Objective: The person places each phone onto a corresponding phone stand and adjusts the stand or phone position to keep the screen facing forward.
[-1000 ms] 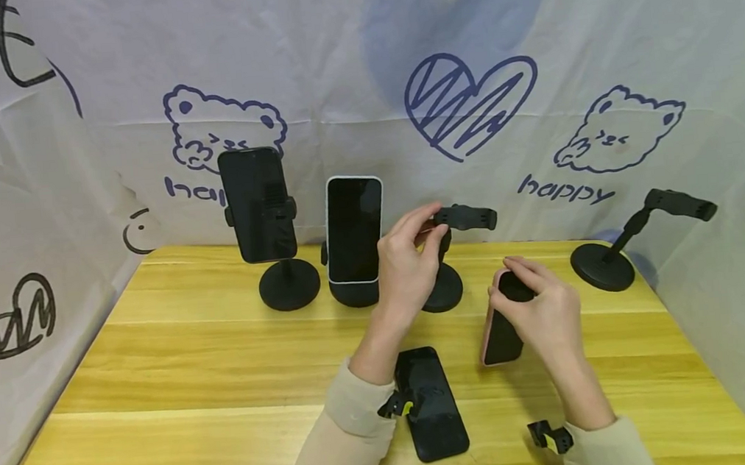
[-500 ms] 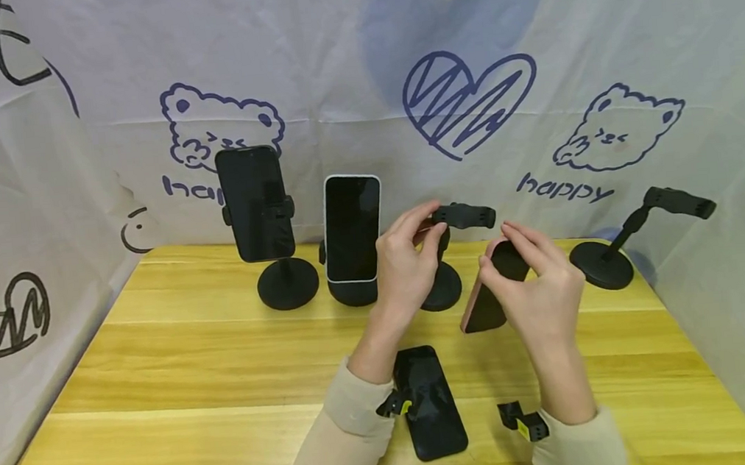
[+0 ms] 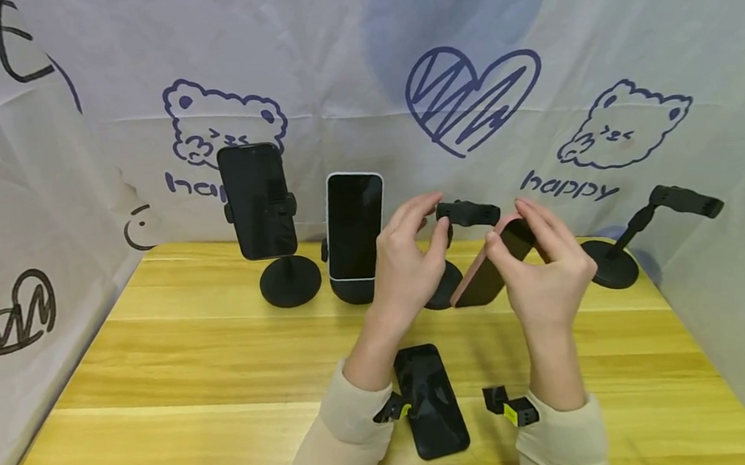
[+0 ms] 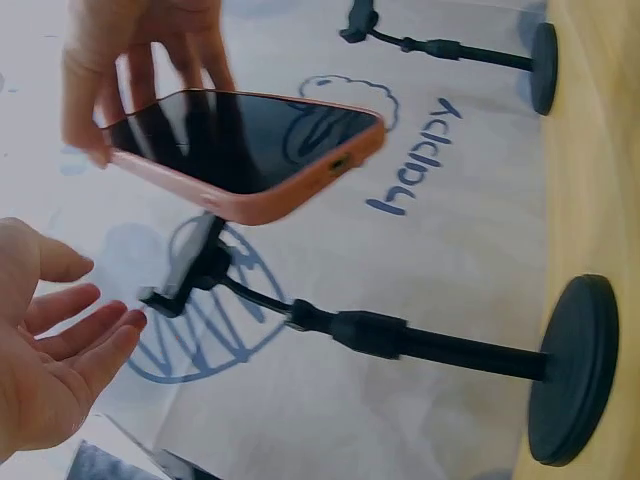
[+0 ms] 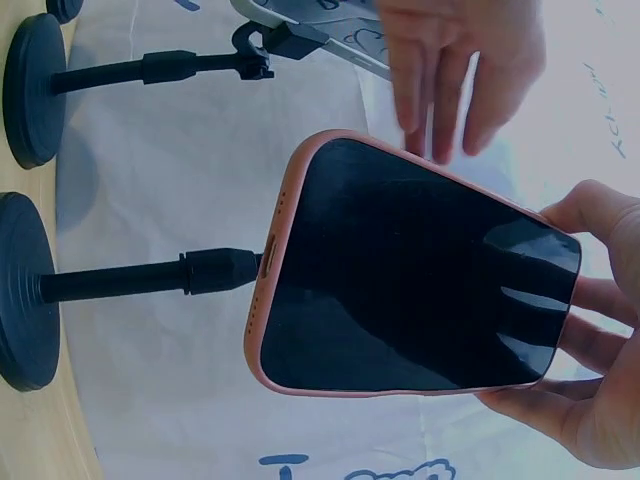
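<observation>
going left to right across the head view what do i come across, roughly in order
upright black phone, white-edged phone, left hand, pink-cased phone, right hand, rightmost stand

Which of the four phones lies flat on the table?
The black phone beside the beige left sleeve; the right hand holds the pink-cased phone; black stands hold the white-rimmed phone and leftmost phone.
</observation>
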Demonstrator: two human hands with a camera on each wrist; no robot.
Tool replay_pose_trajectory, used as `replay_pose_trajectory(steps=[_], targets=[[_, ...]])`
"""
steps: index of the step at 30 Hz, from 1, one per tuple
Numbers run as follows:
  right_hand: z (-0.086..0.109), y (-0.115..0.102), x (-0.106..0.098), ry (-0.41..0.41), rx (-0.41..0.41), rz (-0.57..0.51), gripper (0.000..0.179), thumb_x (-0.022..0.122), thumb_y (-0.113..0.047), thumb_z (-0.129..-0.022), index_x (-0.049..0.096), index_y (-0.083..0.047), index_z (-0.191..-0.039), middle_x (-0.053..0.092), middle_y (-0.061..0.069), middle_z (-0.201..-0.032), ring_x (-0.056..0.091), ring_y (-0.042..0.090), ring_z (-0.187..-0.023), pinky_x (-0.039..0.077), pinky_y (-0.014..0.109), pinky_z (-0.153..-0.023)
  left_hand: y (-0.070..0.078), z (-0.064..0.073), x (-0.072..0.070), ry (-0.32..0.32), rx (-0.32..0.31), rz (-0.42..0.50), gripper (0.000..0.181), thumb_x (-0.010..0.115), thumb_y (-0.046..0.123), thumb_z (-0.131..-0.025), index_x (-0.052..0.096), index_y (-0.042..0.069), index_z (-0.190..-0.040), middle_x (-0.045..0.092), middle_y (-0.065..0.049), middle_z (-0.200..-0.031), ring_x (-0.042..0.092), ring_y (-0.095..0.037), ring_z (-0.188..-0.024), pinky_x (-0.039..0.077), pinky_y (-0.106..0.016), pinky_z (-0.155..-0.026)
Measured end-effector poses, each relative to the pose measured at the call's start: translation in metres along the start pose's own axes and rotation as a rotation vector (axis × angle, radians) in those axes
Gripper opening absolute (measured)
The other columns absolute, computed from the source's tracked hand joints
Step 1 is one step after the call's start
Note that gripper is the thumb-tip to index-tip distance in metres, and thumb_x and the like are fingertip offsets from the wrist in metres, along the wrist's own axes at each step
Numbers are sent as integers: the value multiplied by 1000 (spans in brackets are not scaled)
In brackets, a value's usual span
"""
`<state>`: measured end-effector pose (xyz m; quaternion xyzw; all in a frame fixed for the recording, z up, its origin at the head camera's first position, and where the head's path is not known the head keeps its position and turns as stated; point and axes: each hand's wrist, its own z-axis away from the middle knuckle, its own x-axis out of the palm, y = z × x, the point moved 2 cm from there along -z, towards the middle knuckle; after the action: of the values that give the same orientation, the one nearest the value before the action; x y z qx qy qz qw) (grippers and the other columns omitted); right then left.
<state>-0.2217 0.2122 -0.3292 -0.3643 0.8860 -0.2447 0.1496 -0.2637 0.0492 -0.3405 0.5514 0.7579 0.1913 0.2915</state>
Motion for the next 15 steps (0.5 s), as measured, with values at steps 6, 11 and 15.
replay_pose_trajectory(steps=[6,11,15], targets=[[-1,1,-3,29,76,-23,43,89,-1,-76,79,-4,-118,76,6,-121,71,14,-112,55,20,-94,11,0,-8,-128,47,122,34,73,10,-98,68,-1,-130,68,-13,-122,67,-23,-102,60,-34,-90],[-2,-2,-4,39,100,-47,43,88,0,-78,78,-2,-120,75,6,-123,71,13,-111,57,24,-92,13,1,-6,-334,-13,120,40,76,17,-97,67,4,-134,68,-7,-121,65,-17,-101,60,-33,-85],[-3,-4,-5,49,106,-69,43,87,-1,-80,77,-4,-122,74,6,-124,72,17,-111,58,26,-90,14,1,-4,-469,-54,65,41,77,23,-96,68,9,-134,69,-3,-122,67,-15,-103,58,-24,-84]])
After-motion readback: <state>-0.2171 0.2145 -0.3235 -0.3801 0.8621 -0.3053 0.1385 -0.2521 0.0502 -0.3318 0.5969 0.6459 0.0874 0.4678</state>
